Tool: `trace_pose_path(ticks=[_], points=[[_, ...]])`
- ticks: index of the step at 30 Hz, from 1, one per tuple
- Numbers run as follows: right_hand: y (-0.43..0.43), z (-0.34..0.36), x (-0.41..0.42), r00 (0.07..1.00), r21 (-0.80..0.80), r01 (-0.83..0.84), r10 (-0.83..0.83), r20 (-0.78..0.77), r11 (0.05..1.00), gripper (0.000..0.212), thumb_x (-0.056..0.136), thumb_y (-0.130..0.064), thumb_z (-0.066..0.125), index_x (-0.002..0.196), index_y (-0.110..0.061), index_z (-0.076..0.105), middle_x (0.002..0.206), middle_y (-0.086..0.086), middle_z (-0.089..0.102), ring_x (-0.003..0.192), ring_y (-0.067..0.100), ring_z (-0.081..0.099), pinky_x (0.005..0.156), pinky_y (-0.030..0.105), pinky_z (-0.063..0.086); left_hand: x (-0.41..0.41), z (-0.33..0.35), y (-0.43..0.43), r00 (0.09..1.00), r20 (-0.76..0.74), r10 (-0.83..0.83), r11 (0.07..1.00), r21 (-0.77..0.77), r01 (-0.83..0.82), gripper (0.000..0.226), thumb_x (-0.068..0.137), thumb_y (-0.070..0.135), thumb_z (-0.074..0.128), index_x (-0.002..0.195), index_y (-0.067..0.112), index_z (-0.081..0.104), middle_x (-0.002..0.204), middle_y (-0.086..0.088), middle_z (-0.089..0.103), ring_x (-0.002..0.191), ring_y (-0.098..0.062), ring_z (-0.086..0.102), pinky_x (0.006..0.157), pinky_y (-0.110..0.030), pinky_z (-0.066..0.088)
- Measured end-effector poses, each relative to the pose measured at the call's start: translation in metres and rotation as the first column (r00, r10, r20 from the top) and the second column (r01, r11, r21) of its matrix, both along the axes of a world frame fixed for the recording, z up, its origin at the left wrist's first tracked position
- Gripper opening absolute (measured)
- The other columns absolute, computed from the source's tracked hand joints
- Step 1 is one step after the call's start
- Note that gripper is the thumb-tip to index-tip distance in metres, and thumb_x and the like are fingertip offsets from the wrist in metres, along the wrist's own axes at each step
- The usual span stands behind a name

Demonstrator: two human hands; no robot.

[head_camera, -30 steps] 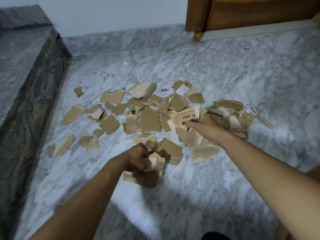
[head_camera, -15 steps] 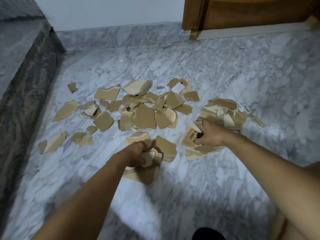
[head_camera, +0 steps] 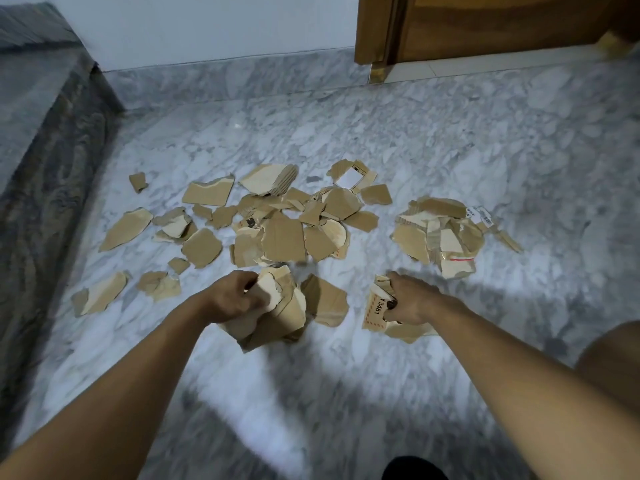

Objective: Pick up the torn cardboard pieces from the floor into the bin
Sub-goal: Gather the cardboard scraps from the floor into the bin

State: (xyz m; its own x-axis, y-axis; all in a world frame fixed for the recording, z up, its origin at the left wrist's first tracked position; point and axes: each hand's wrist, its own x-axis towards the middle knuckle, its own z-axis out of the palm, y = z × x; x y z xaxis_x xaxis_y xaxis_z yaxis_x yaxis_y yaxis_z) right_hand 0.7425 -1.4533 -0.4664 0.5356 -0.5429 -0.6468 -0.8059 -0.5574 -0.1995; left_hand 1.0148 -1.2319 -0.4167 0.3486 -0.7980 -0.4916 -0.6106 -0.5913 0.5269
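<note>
Several torn brown cardboard pieces (head_camera: 282,237) lie scattered on the marble floor, with a separate heap (head_camera: 440,230) further right. My left hand (head_camera: 232,299) grips a bundle of cardboard pieces (head_camera: 284,313) just above the floor. My right hand (head_camera: 410,299) grips another bundle of cardboard pieces (head_camera: 375,308), its front piece printed with red dashes and "3481". One loose piece (head_camera: 325,301) lies between my hands. No bin is in view.
A dark marble ledge (head_camera: 45,140) runs along the left side. A white wall (head_camera: 207,26) stands at the back, with a wooden door and frame (head_camera: 485,26) at the back right. My knee (head_camera: 613,358) shows at the right edge.
My right hand drew back toward me with the labelled piece and other pieces. My left hand gathered more pieces into its bundle and lifted slightly.
</note>
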Motion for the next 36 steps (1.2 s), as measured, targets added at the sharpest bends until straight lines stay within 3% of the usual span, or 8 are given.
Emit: trace_pose_path(ticks=[12, 18, 20, 23, 26, 29, 33, 36], points=[[0.007, -0.007, -0.023, 0.926, 0.256, 0.245, -0.304, 0.223, 0.935, 0.060, 0.078, -0.030, 0.079, 0.127, -0.020, 0.047, 0.122, -0.003, 0.066, 0.115, 0.019, 0.063, 0.095, 0.035, 0.055, 0.001, 0.001, 0.013, 0.913, -0.284, 0.294, 0.949, -0.026, -0.314, 0.054, 0.080, 0.041, 0.072, 0.127, 0.027, 0.050, 0.116, 0.000, 0.065, 0.107, -0.023, 0.062, 0.094, -0.047, 0.053], [0.022, 0.048, 0.020, 0.545, 0.607, 0.397, -0.708, 0.448, 0.689, 0.039, 0.078, -0.020, 0.081, 0.115, -0.018, 0.067, 0.107, -0.003, 0.076, 0.100, 0.011, 0.071, 0.085, 0.030, 0.056, -0.023, 0.001, -0.007, 0.777, -0.474, 0.414, 0.857, -0.084, -0.508, 0.085, 0.061, 0.050, 0.070, 0.135, 0.019, 0.041, 0.126, -0.007, 0.060, 0.114, -0.029, 0.059, 0.097, -0.046, 0.051], [0.032, 0.074, 0.045, 0.413, 0.697, 0.370, -0.781, 0.469, 0.614, 0.031, 0.085, -0.011, 0.076, 0.115, -0.014, 0.068, 0.106, 0.001, 0.077, 0.095, 0.014, 0.073, 0.074, 0.028, 0.056, -0.033, 0.015, -0.018, 0.736, -0.530, 0.421, 0.843, -0.071, -0.533, 0.073, 0.068, 0.041, 0.067, 0.129, 0.007, 0.044, 0.119, -0.015, 0.061, 0.106, -0.033, 0.062, 0.077, -0.037, 0.054], [0.054, 0.096, 0.078, 0.274, 0.706, 0.383, -0.803, 0.528, 0.595, 0.031, 0.084, -0.009, 0.076, 0.112, -0.017, 0.064, 0.101, -0.002, 0.077, 0.092, 0.012, 0.073, 0.067, 0.023, 0.055, -0.046, 0.051, -0.037, 0.726, -0.557, 0.405, 0.837, -0.094, -0.539, 0.022, 0.087, 0.020, 0.062, 0.078, 0.011, 0.043, 0.069, -0.009, 0.048, 0.060, -0.021, 0.046, 0.050, -0.027, 0.036], [0.073, 0.112, 0.097, 0.196, 0.652, 0.440, -0.775, 0.601, 0.617, 0.041, 0.080, -0.017, 0.080, 0.116, -0.021, 0.060, 0.104, -0.007, 0.076, 0.098, 0.009, 0.071, 0.076, 0.025, 0.054, -0.049, 0.081, -0.049, 0.751, -0.549, 0.367, 0.825, -0.181, -0.535, 0.022, 0.100, 0.003, 0.046, 0.080, 0.010, 0.044, 0.066, -0.001, 0.044, 0.061, -0.016, 0.042, 0.039, -0.014, 0.035], [0.084, 0.135, 0.107, 0.112, 0.655, 0.464, -0.773, 0.625, 0.596, 0.037, 0.080, -0.017, 0.079, 0.110, -0.028, 0.059, 0.105, -0.007, 0.075, 0.097, 0.009, 0.070, 0.082, 0.031, 0.057, -0.037, 0.106, -0.048, 0.822, -0.486, 0.297, 0.850, -0.258, -0.460, 0.016, 0.099, 0.012, 0.045, 0.100, -0.003, 0.051, 0.082, -0.006, 0.051, 0.074, -0.016, 0.050, 0.057, -0.024, 0.048], [0.087, 0.160, 0.107, 0.049, 0.689, 0.460, -0.791, 0.610, 0.560, 0.047, 0.072, -0.027, 0.078, 0.115, -0.025, 0.061, 0.104, -0.007, 0.076, 0.101, 0.015, 0.071, 0.084, 0.036, 0.057, -0.029, 0.134, -0.053, 0.855, -0.475, 0.209, 0.899, -0.251, -0.359, 0.023, 0.100, 0.022, 0.042, 0.079, 0.012, 0.048, 0.087, -0.003, 0.051, 0.087, -0.017, 0.049, 0.082, -0.029, 0.041], [0.091, 0.167, 0.096, 0.035, 0.704, 0.459, -0.803, 0.595, 0.542, 0.048, 0.085, -0.022, 0.077, 0.124, -0.020, 0.049, 0.110, -0.006, 0.072, 0.100, 0.010, 0.067, 0.078, 0.029, 0.052, -0.030, 0.134, -0.058, 0.809, -0.550, 0.207, 0.884, -0.248, -0.395, 0.051, 0.078, 0.068, 0.061, 0.106, 0.025, 0.063, 0.106, 0.001, 0.070, 0.101, -0.021, 0.066, 0.095, -0.043, 0.049]])
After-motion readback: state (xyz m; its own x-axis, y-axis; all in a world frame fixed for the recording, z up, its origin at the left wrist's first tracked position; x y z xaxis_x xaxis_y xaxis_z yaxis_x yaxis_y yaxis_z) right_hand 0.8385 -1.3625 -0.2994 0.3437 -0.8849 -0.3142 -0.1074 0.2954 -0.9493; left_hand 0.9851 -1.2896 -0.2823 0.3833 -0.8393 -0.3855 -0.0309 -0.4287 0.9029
